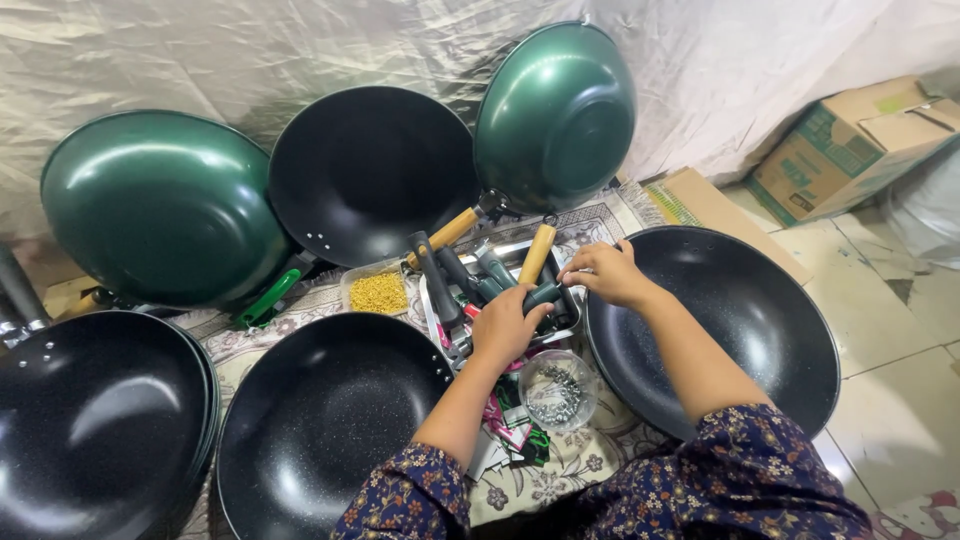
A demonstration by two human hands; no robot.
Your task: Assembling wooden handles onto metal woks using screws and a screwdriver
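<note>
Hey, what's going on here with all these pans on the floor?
A person sits among several black and green woks. Their left hand holds a wooden handle with a dark green end over a metal tray of handles. Their right hand rests at the rim of a black wok beside it. A clear tub of screws sits just below the hands.

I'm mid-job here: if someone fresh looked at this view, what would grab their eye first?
Probably the ring of big woks: glossy green undersides leaning on the pale sheet at the back, and black speckled woks lying open in front. In the middle, the left hand and right hand meet over a metal tray of wooden-and-green handles, the left gripping a dark green handle. A clear tub of screws sits just below, a container of yellow pieces to the left.
</note>
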